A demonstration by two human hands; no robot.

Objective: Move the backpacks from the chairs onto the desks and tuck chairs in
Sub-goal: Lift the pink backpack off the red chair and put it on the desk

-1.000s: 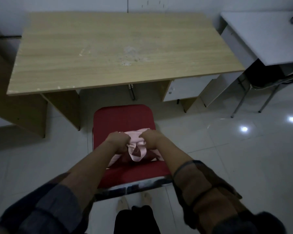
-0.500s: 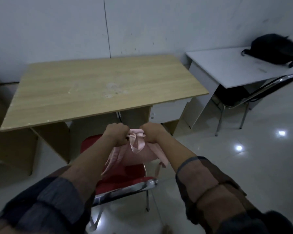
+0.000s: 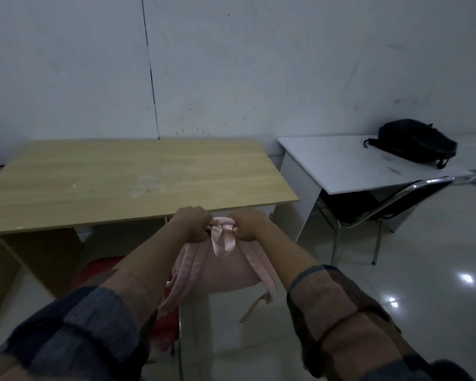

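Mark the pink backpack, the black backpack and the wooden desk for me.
pink backpack (image 3: 226, 270): head view, on its back panel below the hands.
black backpack (image 3: 415, 141): head view, middle of its body.
wooden desk (image 3: 121, 177): head view, bare part of the top.

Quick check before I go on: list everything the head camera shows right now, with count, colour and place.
pink backpack: 1, pink, held up by its top in front of the wooden desk, straps dangling
black backpack: 1, black, on the white desk
wooden desk: 1, light wood, centre-left, by the wall
white desk: 1, white, right
red chair: 1, red, low left, mostly hidden by the arms
black chair: 1, black with metal frame, tucked under the white desk
left hand: gripping the backpack top
right hand: gripping the backpack top
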